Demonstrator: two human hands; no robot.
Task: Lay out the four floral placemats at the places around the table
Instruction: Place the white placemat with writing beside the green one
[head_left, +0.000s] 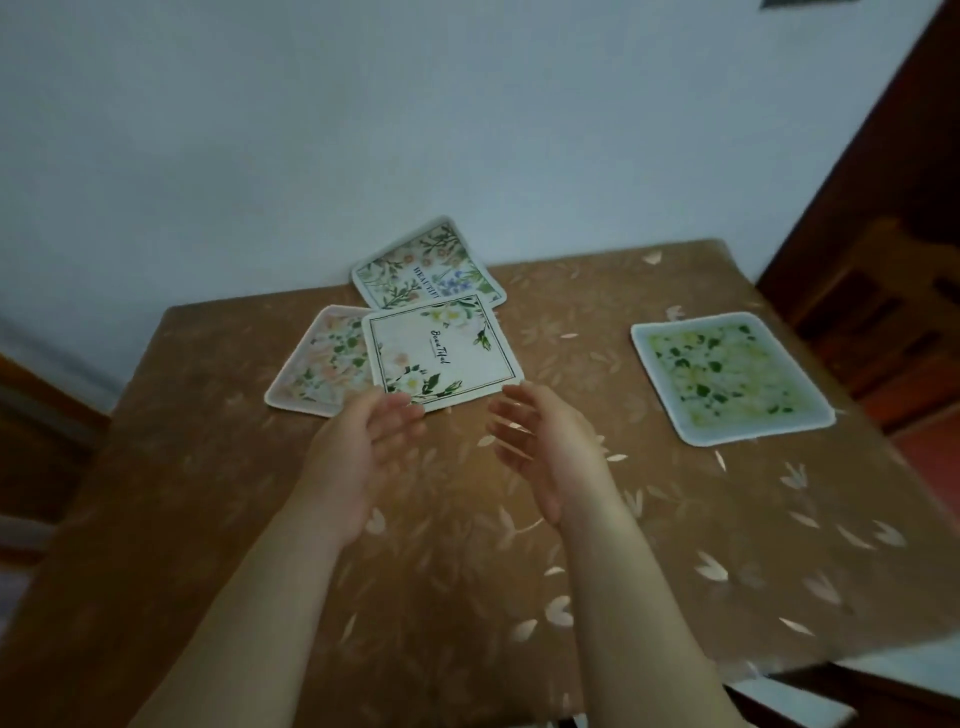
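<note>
brown cloth with a pale leaf print covers a square table (649, 519) seen from above, pushed against a light wall. four thin floral placemats lie on it. one, green and yellow (730, 376), sits alone near the right edge, apparently already at its place. the other three are bunched near the far middle: a white mat with the word "beautiful" (441, 351) lies on top, overlapping a pink floral mat (317, 366) to its left and a mat with blue flowers (426, 265) behind it, whose far edge leans up against the wall.

two bare forearms reach in from below. the left hand (363, 441) is loosely open, palm turned inward, fingertips at the near corner of the white mat; whether they touch it is unclear. the right hand (540, 441) is also open and holding nothing, just short of the mat's near right corner.

the mats look flat, light and somewhat flexible, with rounded corners. they would likely slide easily on the cloth, so pinching the near edge of the top mat with thumb above and fingers below seems the surest hold, lifting it clear without dragging the two beneath.
</note>
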